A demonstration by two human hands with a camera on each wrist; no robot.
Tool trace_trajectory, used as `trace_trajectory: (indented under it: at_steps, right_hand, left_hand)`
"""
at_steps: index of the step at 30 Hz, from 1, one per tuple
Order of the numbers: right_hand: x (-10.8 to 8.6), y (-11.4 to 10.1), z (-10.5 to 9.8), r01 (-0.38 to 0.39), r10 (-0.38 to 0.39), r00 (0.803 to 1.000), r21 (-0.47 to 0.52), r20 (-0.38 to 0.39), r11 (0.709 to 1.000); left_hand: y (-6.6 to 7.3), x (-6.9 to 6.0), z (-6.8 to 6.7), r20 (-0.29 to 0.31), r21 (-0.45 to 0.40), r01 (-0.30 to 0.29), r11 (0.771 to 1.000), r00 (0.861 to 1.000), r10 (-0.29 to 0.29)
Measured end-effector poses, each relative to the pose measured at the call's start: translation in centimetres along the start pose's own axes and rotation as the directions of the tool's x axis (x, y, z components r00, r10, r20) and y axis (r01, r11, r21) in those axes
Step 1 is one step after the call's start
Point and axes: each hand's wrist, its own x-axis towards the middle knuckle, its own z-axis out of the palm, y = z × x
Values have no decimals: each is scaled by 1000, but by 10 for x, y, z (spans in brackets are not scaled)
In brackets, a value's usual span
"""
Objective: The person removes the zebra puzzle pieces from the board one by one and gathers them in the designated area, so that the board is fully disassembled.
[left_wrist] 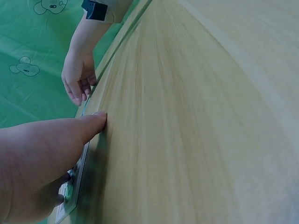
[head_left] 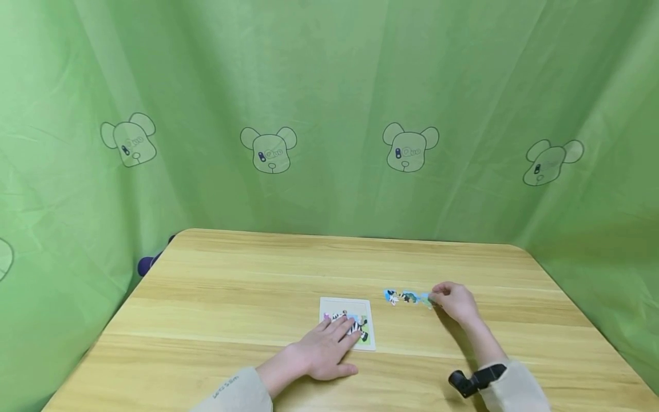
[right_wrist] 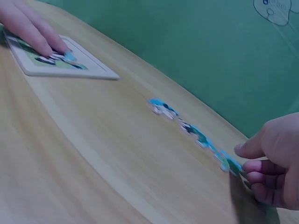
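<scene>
A puzzle board (head_left: 345,300) with a pale frame lies on the table, carrying zebra-picture pieces. Flat across its lower part rests my left hand (head_left: 329,350), fingers spread over the picture and thumb out on the wood. To the right, several loose puzzle pieces (head_left: 410,297) lie in a row, blue, green and black-and-white. At the right end of that row, my right hand (head_left: 455,302) has curled fingers and thumb on the end puzzle piece (right_wrist: 228,163). The fingers partly hide that piece's far edge in the right wrist view.
The wooden table (head_left: 231,286) has rounded far corners. Behind it and along both sides hangs a green curtain (head_left: 329,68) printed with bear heads. A dark purple object (head_left: 146,265) shows beyond the table's left edge. A black strap mount (head_left: 476,380) sits on the right wrist.
</scene>
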Motion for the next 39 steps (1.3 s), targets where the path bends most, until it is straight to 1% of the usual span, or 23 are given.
trace_trajectory:
  at_steps: [2, 4, 6, 8, 13, 15, 17, 21, 26, 28, 31, 34, 36, 39]
  right_hand:
    - [-2, -7, 3, 7, -7, 1000, 35, -1, 999]
    - [-4, -16, 6, 34, -34, 999, 52, -3, 998]
    - [-6, -26, 11, 49, -50, 999, 82, 8, 995]
    - [-8, -37, 17, 75, -76, 997, 92, 15, 993]
    - [-12, -66, 40, 96, -104, 993, 153, 51, 984]
    - [-14, -77, 52, 111, -122, 991, 161, 62, 981]
    - [-17, -88, 62, 141, -153, 986, 156, 71, 978]
    - [-22, -110, 80, 216, -236, 966, 175, 104, 961]
    - [-27, -130, 96, 288, -330, 928, 231, 174, 929]
    - [-29, -134, 100, 301, -351, 913, 242, 205, 923]
    - [-30, -138, 107, 331, -385, 892, 235, 239, 914]
    - [-30, -138, 112, 362, -410, 876, 213, 254, 907]
    - [-31, -138, 114, 394, -430, 864, 181, 260, 901]
    - [-31, -139, 118, 427, -442, 855, 115, 271, 897]
  left_hand:
    - [0, -1, -1, 0, 0, 0, 1000, 1000, 0]
    - [0, -2, -1, -4, -3, -4, 1000, 1000, 4]
    - [-2, -3, 0, -8, -3, -7, 1000, 1000, 7]
    - [-3, -5, 1, -13, -8, -7, 1000, 1000, 7]
    - [-7, -12, 5, -26, -23, -9, 1000, 1000, 9]
    - [-9, -16, 6, -30, -30, -12, 999, 999, 11]
    - [-11, -21, 7, -38, -29, -15, 999, 999, 14]
    - [-14, -30, 8, -52, -15, -9, 1000, 999, 9]
    - [-16, -40, 6, -55, -11, -3, 1000, 998, 3]
    - [-16, -43, 6, -50, -16, -4, 1000, 999, 3]
    - [-17, -45, 6, -45, -21, -8, 1000, 999, 7]
    - [-19, -46, 6, -49, -17, -15, 1000, 999, 14]
    - [-19, -46, 6, -46, -20, -19, 1000, 999, 18]
    - [-20, -47, 5, -43, -18, -21, 1000, 999, 20]
